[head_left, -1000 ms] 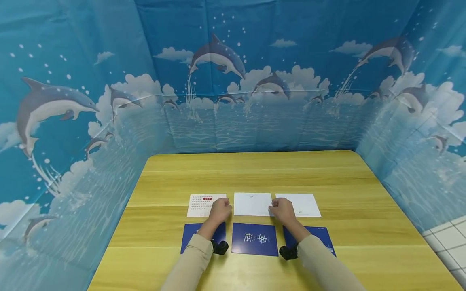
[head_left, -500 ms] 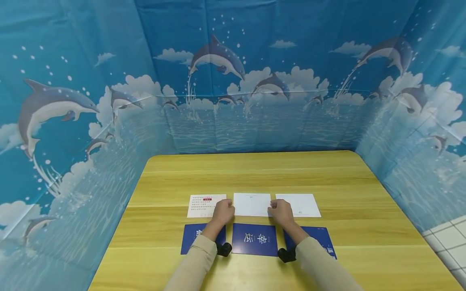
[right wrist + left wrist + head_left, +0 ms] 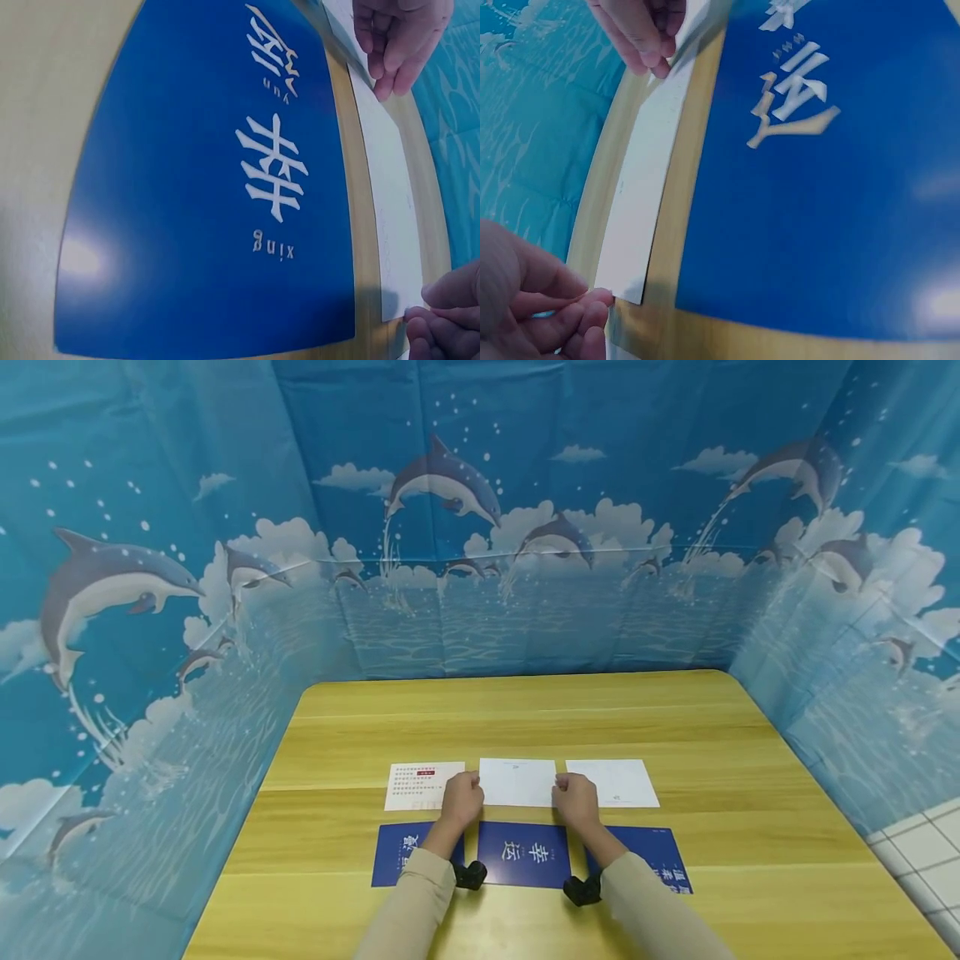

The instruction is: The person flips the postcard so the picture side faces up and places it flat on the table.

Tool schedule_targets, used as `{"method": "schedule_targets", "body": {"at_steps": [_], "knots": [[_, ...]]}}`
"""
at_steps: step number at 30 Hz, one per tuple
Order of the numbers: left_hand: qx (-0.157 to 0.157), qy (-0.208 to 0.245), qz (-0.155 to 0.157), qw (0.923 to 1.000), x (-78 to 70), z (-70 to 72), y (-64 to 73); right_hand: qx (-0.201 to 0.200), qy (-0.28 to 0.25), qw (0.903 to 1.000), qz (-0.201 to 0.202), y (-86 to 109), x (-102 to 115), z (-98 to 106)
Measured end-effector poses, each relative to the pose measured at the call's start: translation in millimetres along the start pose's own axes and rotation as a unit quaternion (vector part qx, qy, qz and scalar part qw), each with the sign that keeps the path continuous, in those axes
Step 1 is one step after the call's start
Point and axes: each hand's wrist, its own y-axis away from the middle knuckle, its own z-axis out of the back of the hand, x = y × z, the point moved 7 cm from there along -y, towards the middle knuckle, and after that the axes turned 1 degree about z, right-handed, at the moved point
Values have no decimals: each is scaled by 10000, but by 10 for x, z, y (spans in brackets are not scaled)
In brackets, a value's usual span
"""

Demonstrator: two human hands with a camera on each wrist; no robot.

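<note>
The middle white card [image 3: 517, 782] lies in the back row of cards, almost blank with a small mark near its far edge. My left hand [image 3: 462, 799] pinches its left edge between thumb and fingers; in the left wrist view the fingertips [image 3: 592, 296] are right at the card's corner. On the opposite edge, my right hand [image 3: 576, 798] pinches the card the same way, its thumb [image 3: 450, 292] on the corner in the right wrist view. Just in front lies a dark blue card [image 3: 523, 855] with large white characters, between my wrists.
A white card with red and dark print [image 3: 423, 785] lies to the left, another white card [image 3: 615, 783] to the right. Two more blue cards, left [image 3: 395, 853] and right [image 3: 651, 852], are partly under my forearms. A dolphin-printed curtain [image 3: 517, 610] stands behind the wooden table [image 3: 517, 714].
My left hand has moved right, from over the printed card to the middle white card's left edge. The right hand has shifted slightly left. More of the left and right blue cards' lettering shows.
</note>
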Motion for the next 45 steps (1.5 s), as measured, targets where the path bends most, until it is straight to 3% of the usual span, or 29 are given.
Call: {"method": "schedule_targets", "body": {"at_steps": [5,10,17,29,35,39,45], "knots": [[-137,268,219,9993,52,-10,-35,-191,-177,9995,-164,3,-3,4],[-280,224,326,9988,67,-7,-68,-274,-264,9990,-235,-5,-10,-16],[-277,572,199,9978,37,12,-121,-400,-480,9970,-452,-15,-28,1],[-643,474,-50,9968,11,78,-103,-270,-978,9865,-1286,-114,-74,55],[-762,371,1,9964,21,100,-105,-327,-1048,9868,-1189,-126,-77,79],[-787,364,-185,9961,-4,128,-76,-387,-1074,9883,-1009,-100,-71,118],[-952,285,-864,9913,-29,187,-5,-364,-1011,9914,-750,-49,-60,153]]}}
